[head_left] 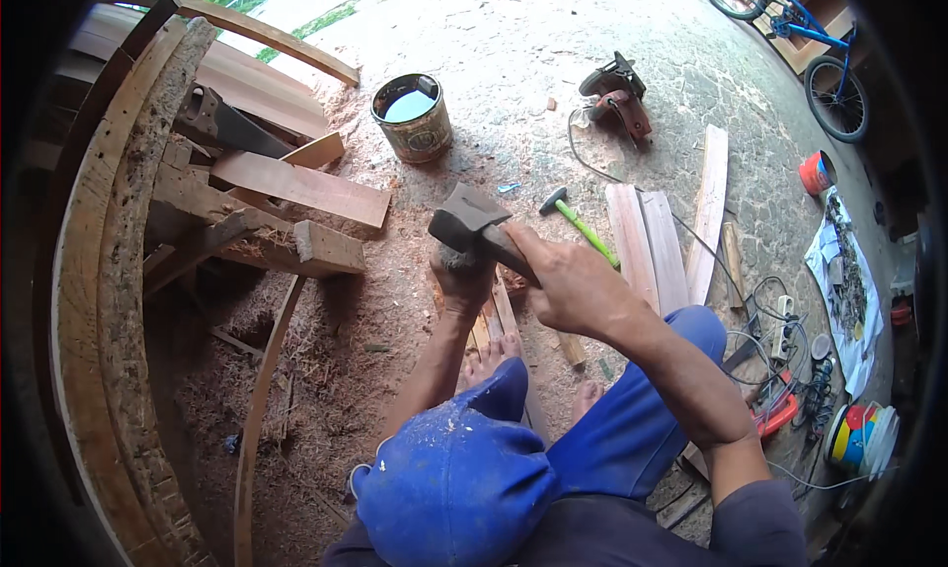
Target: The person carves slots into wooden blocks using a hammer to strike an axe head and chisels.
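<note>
My right hand [563, 281] grips the wooden handle of a tool with a dark metal, axe-like head [469, 213], raised over the ground. My left hand [459, 283] is closed just under that head, on something I cannot make out behind it. Narrow wooden strips [501, 305] run beneath my hands, near my bare feet [489, 360]. A green-handled hammer [583, 226] lies on the ground to the right of the tool head.
A timber frame [114, 300] with a handsaw [222, 122] fills the left. Ahead are a bucket [413, 132] and a corded power tool [622, 108]. Planks [632, 251], cables, a power strip [785, 325] and cans [818, 172] lie right; a blue bicycle [829, 58] is beyond.
</note>
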{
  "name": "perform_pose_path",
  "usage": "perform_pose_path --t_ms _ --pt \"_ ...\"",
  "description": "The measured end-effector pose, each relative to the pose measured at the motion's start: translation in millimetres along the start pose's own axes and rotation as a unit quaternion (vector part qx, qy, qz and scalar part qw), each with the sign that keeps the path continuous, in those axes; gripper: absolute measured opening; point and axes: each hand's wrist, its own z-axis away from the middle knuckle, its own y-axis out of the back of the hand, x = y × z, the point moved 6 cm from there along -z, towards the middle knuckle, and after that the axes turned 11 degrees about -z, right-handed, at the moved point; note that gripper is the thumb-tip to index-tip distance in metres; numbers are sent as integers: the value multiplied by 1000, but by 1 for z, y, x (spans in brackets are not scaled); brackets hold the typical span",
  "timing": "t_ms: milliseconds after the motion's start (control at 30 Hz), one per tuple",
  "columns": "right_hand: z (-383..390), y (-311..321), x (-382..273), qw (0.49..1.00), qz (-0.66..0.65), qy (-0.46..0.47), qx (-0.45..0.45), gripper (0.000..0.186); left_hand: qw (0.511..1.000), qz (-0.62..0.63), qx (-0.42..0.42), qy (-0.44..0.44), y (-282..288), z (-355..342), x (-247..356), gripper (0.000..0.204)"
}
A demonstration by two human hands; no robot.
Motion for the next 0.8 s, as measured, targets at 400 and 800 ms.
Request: perform_pose_path --t_ms 400,800 --pt "-37 159 -126 842 -71 322 426 41 993 -9 -1 115 -9 -73 -49 17" --pt "-29 71 -56 979 -52 147 133 62 980 19 -37 194 0 -61 -31 13"
